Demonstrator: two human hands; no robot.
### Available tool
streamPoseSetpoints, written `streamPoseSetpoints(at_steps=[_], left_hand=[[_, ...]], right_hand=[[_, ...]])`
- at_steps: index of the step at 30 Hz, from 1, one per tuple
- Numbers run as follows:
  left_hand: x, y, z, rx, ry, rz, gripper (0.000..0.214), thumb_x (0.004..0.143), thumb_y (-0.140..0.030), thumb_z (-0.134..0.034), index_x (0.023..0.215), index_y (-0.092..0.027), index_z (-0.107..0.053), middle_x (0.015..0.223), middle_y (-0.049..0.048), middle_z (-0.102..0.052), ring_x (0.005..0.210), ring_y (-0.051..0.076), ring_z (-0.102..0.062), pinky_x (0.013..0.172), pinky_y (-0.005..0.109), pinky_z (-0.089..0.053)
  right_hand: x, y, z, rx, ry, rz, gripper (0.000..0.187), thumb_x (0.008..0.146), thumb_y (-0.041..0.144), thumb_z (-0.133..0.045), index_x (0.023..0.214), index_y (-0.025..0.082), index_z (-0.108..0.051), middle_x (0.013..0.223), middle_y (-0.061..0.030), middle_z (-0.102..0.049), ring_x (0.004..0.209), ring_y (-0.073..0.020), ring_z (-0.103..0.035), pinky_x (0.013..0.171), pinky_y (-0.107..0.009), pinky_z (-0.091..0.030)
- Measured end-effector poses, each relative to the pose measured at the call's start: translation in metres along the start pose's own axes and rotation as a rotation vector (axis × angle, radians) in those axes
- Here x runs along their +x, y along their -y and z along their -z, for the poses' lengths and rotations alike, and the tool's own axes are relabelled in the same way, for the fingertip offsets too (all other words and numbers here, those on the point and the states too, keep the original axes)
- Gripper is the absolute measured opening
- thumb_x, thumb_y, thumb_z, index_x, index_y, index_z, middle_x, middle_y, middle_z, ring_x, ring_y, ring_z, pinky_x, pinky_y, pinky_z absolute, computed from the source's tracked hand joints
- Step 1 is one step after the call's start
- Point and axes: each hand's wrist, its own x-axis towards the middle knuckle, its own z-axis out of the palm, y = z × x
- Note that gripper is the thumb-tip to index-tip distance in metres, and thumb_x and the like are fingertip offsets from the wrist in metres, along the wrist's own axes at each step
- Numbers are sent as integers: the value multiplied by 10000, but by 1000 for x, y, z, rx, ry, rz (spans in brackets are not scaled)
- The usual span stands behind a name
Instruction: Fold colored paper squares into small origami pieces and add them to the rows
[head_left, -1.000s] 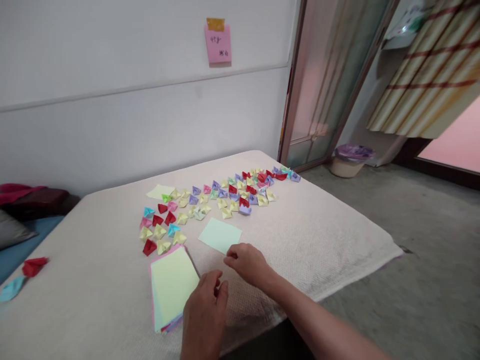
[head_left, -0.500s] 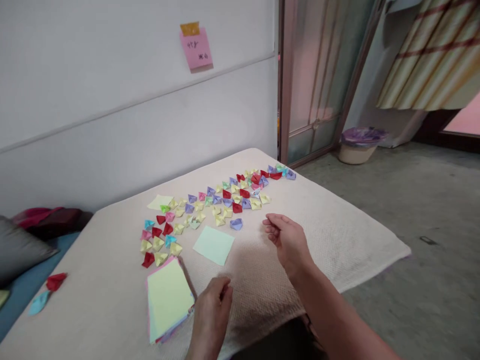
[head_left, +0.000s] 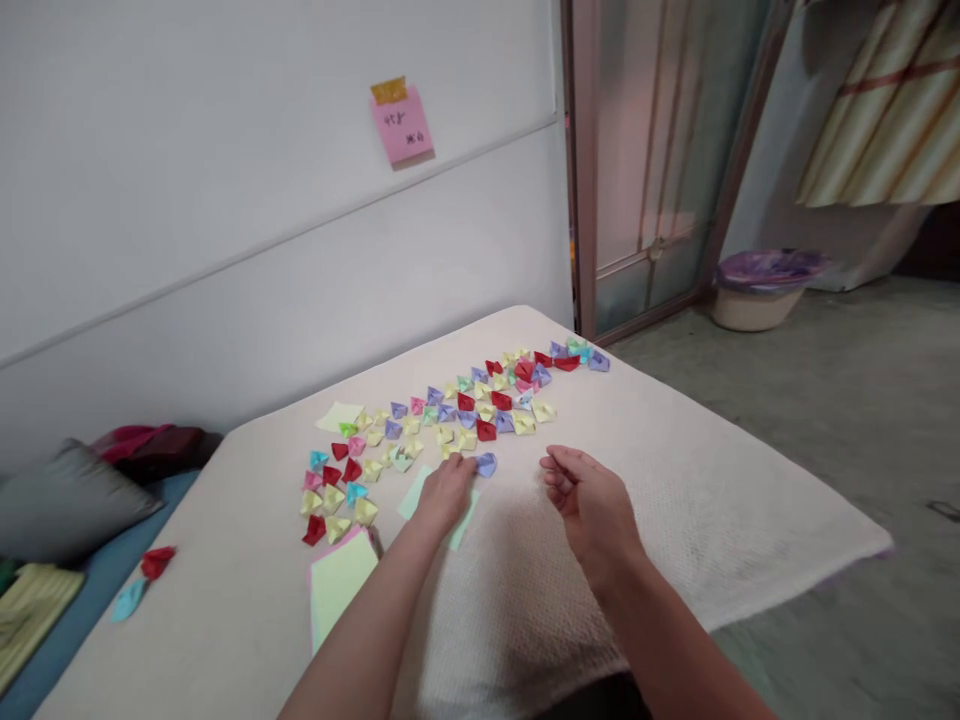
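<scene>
My left hand reaches over a pale green paper sheet and covers its middle. Its fingertips lie at the left edge of a small purple folded paper piece; whether they grip it is hidden by the hand. To the right, my right hand hovers over the cloth with its fingers curled in and nothing visible in them. Partly behind my left forearm lies a stack of coloured paper, a yellow-green sheet on top.
Rows of folded paper pieces in several colours spread across the cloth-covered surface. A pale yellow sheet lies behind them. Red and blue pieces sit apart at left. A pink note hangs on the wall; a lined bin stands right.
My left hand has moved forward from beside the paper stack, over the green sheet to the purple piece. My right hand keeps nearly the same pose. The camera view has shifted slightly.
</scene>
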Motion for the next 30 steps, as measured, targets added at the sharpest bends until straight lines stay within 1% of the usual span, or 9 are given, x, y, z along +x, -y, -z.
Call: streamPoseSetpoints(at_steps=[7, 10, 13, 14, 17, 22, 26, 28, 30], left_hand=[[2, 6, -14, -23, -8, 103, 196, 906, -258, -493, 1045, -173, -603, 1072, 61, -614, 973, 193, -585, 850, 384, -465], [-7, 20, -12, -36, -78, 244, 233, 941, -225, -407, 1063, -225, -605, 1090, 53, -613, 1022, 170, -575, 886, 317, -445], [-10, 39, -7, -41, -120, 429, 247, 924, -278, -461, 1122, -181, -573, 1118, 82, -601, 987, 197, -591, 847, 379, -485], [-9, 45, -5, -46, -119, 477, 301, 889, -310, -532, 1150, -161, -555, 1148, 87, -587, 969, 208, -596, 817, 416, -504], [4, 56, -3, -74, -104, 570, 329, 877, -308, -554, 1175, -169, -543, 1179, 91, -572, 981, 214, -595, 810, 417, -513], [20, 62, -2, -139, -91, 600, 324, 879, -304, -551, 1176, -176, -544, 1185, 90, -569, 991, 215, -591, 816, 414, -510], [-9, 57, -5, -177, -48, 568, 328, 880, -314, -547, 1167, -155, -546, 1159, 91, -581, 967, 213, -599, 805, 419, -513], [-32, 41, -11, -185, -13, 513, 270, 859, -315, -565, 1072, -152, -601, 1043, 86, -634, 917, 208, -615, 799, 372, -495], [-51, 19, -19, -170, 0, 444, 322, 796, -295, -620, 1094, -175, -595, 1066, 103, -632, 984, 246, -598, 828, 360, -459]], right_hand=[[2, -7, 0, -11, 31, -52, 109, 667, 173, -717, 748, 146, -649, 654, -15, -639, 498, -57, -528, 405, -118, -432], [3, -11, -1, -6, 47, -77, 112, 665, 173, -723, 743, 146, -647, 655, -16, -636, 504, -59, -527, 412, -120, -435], [1, -14, -2, -5, 63, -80, 104, 674, 179, -717, 744, 145, -648, 666, -17, -636, 513, -60, -528, 423, -122, -435], [0, -16, -3, -10, 70, -80, 103, 677, 182, -715, 746, 144, -649, 669, -17, -636, 515, -59, -527, 426, -123, -434], [-4, -20, -6, -38, 87, -96, 104, 678, 188, -712, 749, 143, -652, 668, -16, -635, 515, -58, -523, 431, -124, -427], [-4, -21, -9, -58, 96, -111, 103, 674, 199, -715, 734, 143, -653, 668, -17, -636, 522, -63, -519, 440, -134, -420], [-5, -19, -10, -60, 99, -106, 114, 664, 209, -721, 734, 143, -659, 665, -14, -633, 527, -66, -517, 447, -144, -415], [-8, -19, -11, -62, 111, -118, 114, 661, 211, -721, 728, 143, -660, 658, -11, -631, 522, -66, -513, 449, -148, -411], [-11, -22, -12, -64, 128, -134, 107, 655, 206, -720, 718, 146, -659, 651, -7, -630, 516, -65, -511, 449, -152, -405]])
